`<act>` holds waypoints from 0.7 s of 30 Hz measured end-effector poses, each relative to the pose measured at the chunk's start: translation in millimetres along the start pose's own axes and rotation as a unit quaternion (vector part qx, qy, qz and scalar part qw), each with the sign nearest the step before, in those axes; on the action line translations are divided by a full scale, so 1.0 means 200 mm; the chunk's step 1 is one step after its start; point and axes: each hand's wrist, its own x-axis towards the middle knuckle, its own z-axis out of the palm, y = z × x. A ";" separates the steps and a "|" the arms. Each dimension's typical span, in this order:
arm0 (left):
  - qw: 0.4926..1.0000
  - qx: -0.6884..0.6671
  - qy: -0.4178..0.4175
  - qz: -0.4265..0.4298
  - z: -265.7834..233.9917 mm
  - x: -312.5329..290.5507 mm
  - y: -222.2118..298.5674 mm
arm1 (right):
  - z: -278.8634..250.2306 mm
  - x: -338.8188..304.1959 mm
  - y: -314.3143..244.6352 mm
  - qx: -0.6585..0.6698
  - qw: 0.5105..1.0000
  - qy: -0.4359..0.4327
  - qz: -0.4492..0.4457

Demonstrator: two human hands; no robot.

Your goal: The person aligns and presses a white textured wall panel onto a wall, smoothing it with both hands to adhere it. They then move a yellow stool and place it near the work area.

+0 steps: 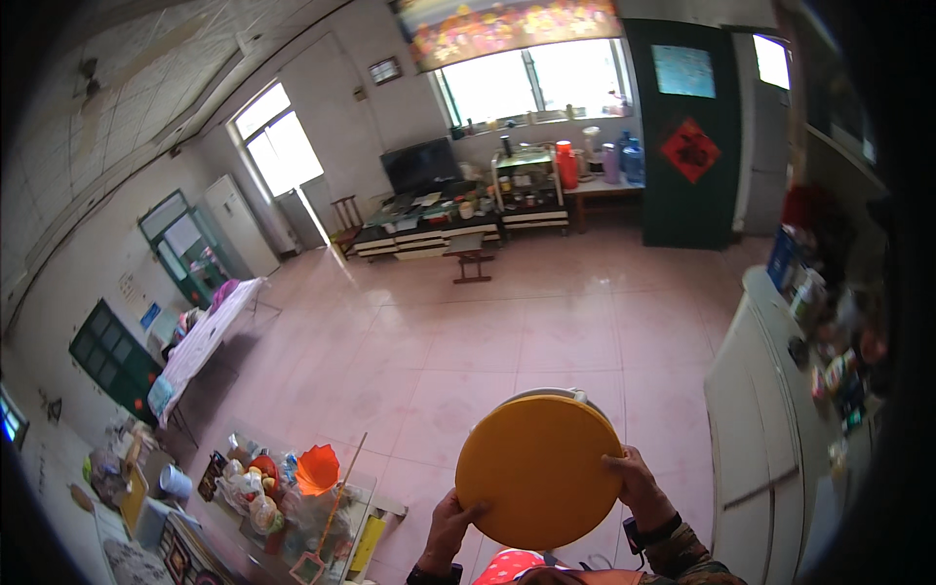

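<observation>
Between my two hands is a round, flat, mustard-yellow disc, held up in front of me over the floor. It looks like a stool seat, and a white rim shows behind its far edge; its underside is hidden. My left hand grips the lower left edge, thumb on the top face. On the right edge my right hand is closed the same way, its thumb also on the face. The other fingers of both hands are mostly hidden beneath.
To the left, a low table bears bags, an orange container and a long stick. A pale cabinet with clutter stands at right. Beyond the pink tiled floor are a small stool, a television stand and a narrow bed.
</observation>
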 end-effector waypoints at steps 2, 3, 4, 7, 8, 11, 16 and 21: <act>0.999 -0.005 0.031 -0.015 -0.09 0.21 0.02 | 0.01 0.27 -0.01 -0.009 0.999 -0.031 0.017; 0.999 -0.024 0.030 0.004 -0.13 0.32 0.03 | 0.02 0.40 -0.02 -0.023 0.999 -0.021 0.028; 0.999 -0.025 0.037 0.024 -0.17 0.44 0.06 | 0.05 0.55 -0.04 -0.033 0.999 -0.022 0.030; 0.996 -0.032 0.072 0.050 -0.24 0.77 0.15 | 0.11 0.94 -0.14 -0.112 0.993 -0.022 0.032; 0.995 -0.033 0.079 0.053 -0.26 0.87 0.19 | 0.12 1.06 -0.17 -0.147 0.989 -0.013 0.032; 0.993 -0.006 0.100 0.059 -0.33 1.13 0.32 | 0.18 1.40 -0.22 -0.108 0.993 -0.042 0.029; 0.995 0.004 0.095 0.026 -0.48 1.60 0.48 | 0.16 1.91 -0.22 -0.075 0.996 -0.036 0.039; 0.992 -0.008 0.117 0.051 -0.69 2.14 0.55 | 0.12 2.56 -0.14 -0.092 0.995 -0.018 0.036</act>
